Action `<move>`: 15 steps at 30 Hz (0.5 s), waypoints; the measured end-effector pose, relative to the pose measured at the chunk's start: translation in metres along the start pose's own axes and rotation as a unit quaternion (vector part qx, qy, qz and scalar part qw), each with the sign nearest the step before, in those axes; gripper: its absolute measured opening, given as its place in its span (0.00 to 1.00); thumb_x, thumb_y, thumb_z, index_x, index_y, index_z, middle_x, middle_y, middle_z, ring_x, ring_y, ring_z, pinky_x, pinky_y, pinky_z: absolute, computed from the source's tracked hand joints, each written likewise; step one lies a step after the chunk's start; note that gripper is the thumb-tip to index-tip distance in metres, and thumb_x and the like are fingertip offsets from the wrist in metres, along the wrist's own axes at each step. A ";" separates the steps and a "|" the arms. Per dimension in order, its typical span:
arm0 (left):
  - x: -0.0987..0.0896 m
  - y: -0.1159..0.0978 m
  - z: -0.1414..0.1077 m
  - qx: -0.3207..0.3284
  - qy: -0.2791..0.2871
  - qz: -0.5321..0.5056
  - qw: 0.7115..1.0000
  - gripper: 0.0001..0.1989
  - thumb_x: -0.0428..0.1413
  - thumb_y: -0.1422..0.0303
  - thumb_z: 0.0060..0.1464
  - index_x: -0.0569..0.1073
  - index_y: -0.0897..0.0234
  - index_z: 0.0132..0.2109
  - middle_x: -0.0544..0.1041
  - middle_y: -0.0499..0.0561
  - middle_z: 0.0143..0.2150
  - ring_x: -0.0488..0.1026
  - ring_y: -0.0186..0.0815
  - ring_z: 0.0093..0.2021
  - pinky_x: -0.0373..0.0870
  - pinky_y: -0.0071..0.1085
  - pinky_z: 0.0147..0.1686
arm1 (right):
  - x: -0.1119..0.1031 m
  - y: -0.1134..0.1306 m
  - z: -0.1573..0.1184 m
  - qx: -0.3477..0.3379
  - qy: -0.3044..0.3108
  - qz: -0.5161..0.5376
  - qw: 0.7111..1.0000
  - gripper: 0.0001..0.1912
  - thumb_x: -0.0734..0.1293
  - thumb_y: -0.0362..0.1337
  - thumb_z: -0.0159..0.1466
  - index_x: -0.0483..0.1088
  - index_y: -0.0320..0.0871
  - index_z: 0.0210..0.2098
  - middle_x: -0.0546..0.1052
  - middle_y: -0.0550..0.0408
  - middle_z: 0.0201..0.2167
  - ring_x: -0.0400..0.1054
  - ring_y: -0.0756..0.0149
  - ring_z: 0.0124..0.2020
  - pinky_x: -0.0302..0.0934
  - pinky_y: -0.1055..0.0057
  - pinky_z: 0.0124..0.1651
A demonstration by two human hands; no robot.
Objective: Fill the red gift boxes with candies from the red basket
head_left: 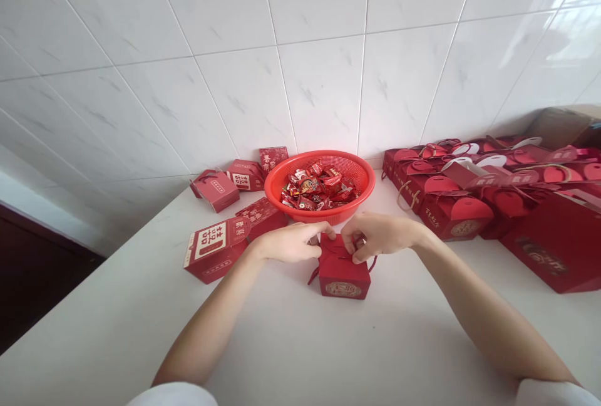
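Observation:
A small red gift box [345, 274] with a gold round emblem on its front stands on the white table, a dark red cord hanging out at each side. My left hand [293, 241] is at the box's left top edge, fingers curled against its top flaps. Across from it, my right hand [378, 235] bends over the right part of the top, with thumb and fingers pinched on a flap. Fingertips of both hands partly hide the flaps. Just behind stands a red plastic basket [320, 213] holding many wrapped candies [312, 187].
Several printed red boxes [218, 246] lie to the left of the basket. On the right, rows of red gift boxes [451, 208] with cords fill the table by the wall, a larger red box [556, 243] in front. White tiled wall [323, 93] bounds the back.

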State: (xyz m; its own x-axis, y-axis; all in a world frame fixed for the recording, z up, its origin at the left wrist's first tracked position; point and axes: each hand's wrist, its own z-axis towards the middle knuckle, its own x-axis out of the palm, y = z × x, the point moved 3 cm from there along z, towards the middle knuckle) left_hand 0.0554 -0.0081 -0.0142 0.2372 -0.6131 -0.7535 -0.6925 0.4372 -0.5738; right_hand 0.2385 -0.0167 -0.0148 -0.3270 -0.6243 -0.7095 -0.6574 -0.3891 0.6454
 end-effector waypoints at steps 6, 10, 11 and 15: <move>0.002 0.003 0.004 -0.008 0.006 -0.037 0.999 0.20 0.52 0.69 0.52 0.71 0.61 0.53 0.74 0.47 0.36 0.73 0.38 0.37 0.69 0.32 0.39 | 0.002 0.004 0.001 -0.011 0.007 -0.013 1.000 0.04 0.70 0.26 0.54 0.72 0.39 0.27 0.71 0.61 0.24 0.62 0.73 0.25 0.52 0.76 0.26; 0.003 0.011 0.009 -0.017 0.000 -0.084 0.996 0.17 0.55 0.68 0.50 0.71 0.63 0.49 0.70 0.47 0.34 0.74 0.40 0.38 0.71 0.34 0.39 | 0.001 0.005 0.000 -0.008 0.012 -0.016 1.000 0.04 0.70 0.26 0.55 0.72 0.39 0.27 0.71 0.61 0.24 0.62 0.74 0.25 0.53 0.76 0.27; 0.003 0.012 0.010 -0.019 -0.004 -0.089 0.996 0.16 0.55 0.68 0.49 0.71 0.63 0.47 0.71 0.47 0.34 0.74 0.40 0.39 0.72 0.34 0.40 | 0.001 0.005 0.000 -0.007 0.013 -0.017 1.000 0.03 0.70 0.27 0.55 0.72 0.39 0.27 0.71 0.60 0.24 0.62 0.74 0.25 0.53 0.76 0.27; 0.001 0.012 0.007 -0.052 -0.017 -0.132 0.990 0.10 0.53 0.70 0.50 0.70 0.63 0.42 0.74 0.49 0.37 0.76 0.38 0.36 0.73 0.35 0.41 | 0.002 0.004 0.000 -0.004 0.014 -0.022 1.000 0.02 0.70 0.27 0.55 0.73 0.39 0.28 0.73 0.60 0.24 0.62 0.73 0.25 0.53 0.76 0.27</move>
State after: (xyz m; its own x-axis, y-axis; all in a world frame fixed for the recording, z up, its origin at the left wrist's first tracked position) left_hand 0.0525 0.0009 -0.0241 0.4398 -0.6740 -0.5936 -0.6694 0.1945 -0.7169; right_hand 0.2352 -0.0194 -0.0134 -0.2791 -0.6250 -0.7290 -0.6656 -0.4214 0.6160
